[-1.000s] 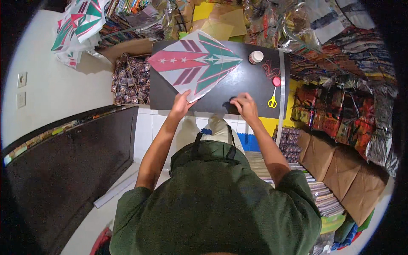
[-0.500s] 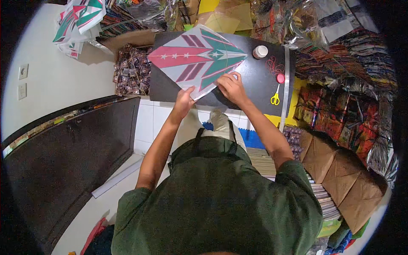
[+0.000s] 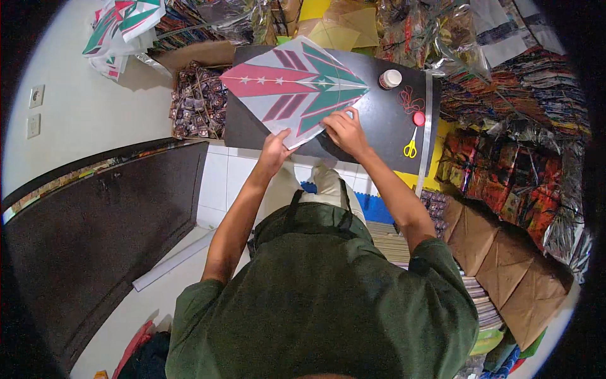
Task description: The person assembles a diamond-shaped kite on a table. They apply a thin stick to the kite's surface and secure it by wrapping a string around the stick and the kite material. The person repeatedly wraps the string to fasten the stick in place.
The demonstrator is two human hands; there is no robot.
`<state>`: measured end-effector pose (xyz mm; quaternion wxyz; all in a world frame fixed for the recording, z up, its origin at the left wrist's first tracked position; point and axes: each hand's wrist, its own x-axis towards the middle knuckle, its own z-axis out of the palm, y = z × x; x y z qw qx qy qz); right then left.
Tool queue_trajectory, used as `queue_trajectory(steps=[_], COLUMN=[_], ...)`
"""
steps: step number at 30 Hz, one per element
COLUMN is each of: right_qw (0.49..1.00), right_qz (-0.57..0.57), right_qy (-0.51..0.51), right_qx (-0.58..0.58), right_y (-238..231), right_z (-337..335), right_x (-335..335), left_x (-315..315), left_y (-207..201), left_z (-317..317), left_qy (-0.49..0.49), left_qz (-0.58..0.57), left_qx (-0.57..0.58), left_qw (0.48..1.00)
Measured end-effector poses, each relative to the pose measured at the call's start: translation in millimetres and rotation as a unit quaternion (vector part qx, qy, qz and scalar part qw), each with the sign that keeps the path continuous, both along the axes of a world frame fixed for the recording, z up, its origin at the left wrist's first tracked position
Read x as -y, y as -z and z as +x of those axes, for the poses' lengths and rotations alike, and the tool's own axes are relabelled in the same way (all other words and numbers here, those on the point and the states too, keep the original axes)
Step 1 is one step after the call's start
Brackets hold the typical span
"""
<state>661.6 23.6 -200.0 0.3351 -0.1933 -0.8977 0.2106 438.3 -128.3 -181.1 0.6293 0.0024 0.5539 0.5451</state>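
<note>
You press a patterned kite flat on the dark desk.
The kite lies on the desk, its near corner under your left hand, fingers together on the edge; your right hand rests flat on its right edge, fingers slightly spread, yellow scissors lying nearby.

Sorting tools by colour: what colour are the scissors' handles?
Yellow; the scissors show best in the head view.
</note>
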Motion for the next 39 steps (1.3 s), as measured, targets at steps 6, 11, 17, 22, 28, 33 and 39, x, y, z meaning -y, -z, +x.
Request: queue_trajectory(steps=[6, 11, 17, 22, 28, 33, 39], right_qw=[1.0, 1.0, 1.0, 0.999, 0.999, 0.999, 0.999], right_qz=[0.013, -0.002, -0.019, -0.033, -0.045, -0.032, -0.034], right_qy=[0.001, 0.003, 0.014, 0.012, 0.016, 0.008, 0.006], right_qx=[0.016, 0.015, 0.009, 0.0, -0.006, -0.017, -0.026], right_y=[-7, -13, -20, -23, -15, -16, -18], right_z=[-4, -9, -8, -15, -14, -15, -18], right_x=[4, 8, 15, 23, 30, 30, 32], left_x=[4, 25, 42, 31, 13, 9, 6], left_y=[-10, -8, 11, 35, 30, 26, 28], left_z=[-1, 0, 40, 58, 70, 71, 73], left_qy=[-0.007, -0.026, 0.058, -0.005, -0.042, -0.041, -0.084], left_qz=[0.01, 0.077, 0.035, 0.128, 0.139, 0.115, 0.135], left_qx=[0.009, 0.083, -0.145, -0.175, -0.199, -0.236, -0.224], left_qw=[1.0, 0.993, 0.987, 0.976, 0.969, 0.964, 0.961])
